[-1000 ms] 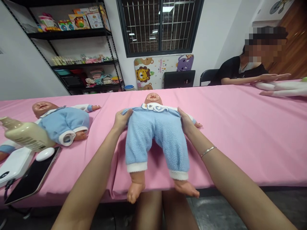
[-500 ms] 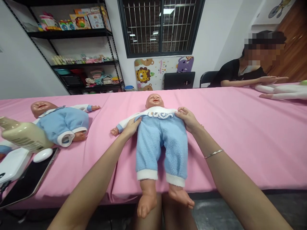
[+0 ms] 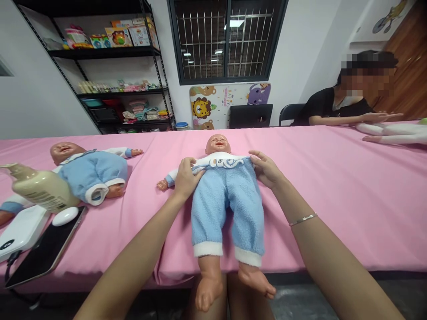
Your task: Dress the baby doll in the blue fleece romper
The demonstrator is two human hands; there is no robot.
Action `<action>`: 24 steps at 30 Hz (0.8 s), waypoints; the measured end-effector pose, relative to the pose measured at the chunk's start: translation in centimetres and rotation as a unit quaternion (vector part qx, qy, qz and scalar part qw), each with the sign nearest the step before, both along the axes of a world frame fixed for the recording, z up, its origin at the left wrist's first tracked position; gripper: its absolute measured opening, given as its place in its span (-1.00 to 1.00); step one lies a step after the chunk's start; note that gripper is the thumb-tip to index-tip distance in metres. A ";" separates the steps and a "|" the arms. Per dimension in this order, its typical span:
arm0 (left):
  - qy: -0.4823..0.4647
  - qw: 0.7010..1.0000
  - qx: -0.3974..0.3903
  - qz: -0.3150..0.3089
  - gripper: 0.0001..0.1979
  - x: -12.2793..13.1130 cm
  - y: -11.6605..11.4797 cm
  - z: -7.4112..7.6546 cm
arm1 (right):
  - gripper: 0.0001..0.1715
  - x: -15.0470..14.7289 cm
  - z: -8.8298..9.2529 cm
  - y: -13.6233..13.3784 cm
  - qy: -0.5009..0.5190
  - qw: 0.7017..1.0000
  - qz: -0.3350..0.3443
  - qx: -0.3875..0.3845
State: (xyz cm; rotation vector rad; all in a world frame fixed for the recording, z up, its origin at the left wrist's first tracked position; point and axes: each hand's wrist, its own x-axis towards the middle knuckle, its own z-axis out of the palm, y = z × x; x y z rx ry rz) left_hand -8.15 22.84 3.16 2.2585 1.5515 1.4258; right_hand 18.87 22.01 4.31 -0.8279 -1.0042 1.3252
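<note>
A baby doll (image 3: 218, 145) lies face up at the table's front edge, its bare feet hanging over it. It wears a white top and fuzzy light-blue pants (image 3: 227, 200) with white cuffs. My left hand (image 3: 187, 178) is closed at the side of the waist, its thumb on the blue cloth and its fingers bent over the white top. At the opposite side of the waist, my right hand (image 3: 267, 170) has its fingers stretched out and apart, touching the edge of the pants. The doll's arm on that side is hidden.
A second doll (image 3: 93, 171) in blue lies at left, behind a pump bottle (image 3: 45, 189). Nearer are a white power bank (image 3: 23, 233), a phone (image 3: 50, 249) and a white oval case (image 3: 65, 216). Across the pink table (image 3: 327, 195), a person (image 3: 325, 104) handles another doll's pale legs (image 3: 395, 131).
My left hand has shifted up the doll's side, and its fingers now bend over the white top. My right fingers have loosened from the waistband and straightened. The view has tilted slightly.
</note>
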 end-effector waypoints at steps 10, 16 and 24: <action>0.241 0.952 -0.183 0.039 -0.52 1.4 -2.0 1.7 | -0.48 -0.6 0.0 -0.1 -0.027 0.998 0.007 0.064; 0.166 0.968 -0.189 0.011 -0.59 1.1 -2.2 1.6 | -0.50 -2.0 -0.6 -0.1 -0.309 0.935 -0.121 0.129; 0.173 0.973 -0.150 -0.039 -0.65 1.3 -1.1 0.4 | -0.60 -0.6 -1.4 0.9 -0.310 0.938 -0.156 -0.003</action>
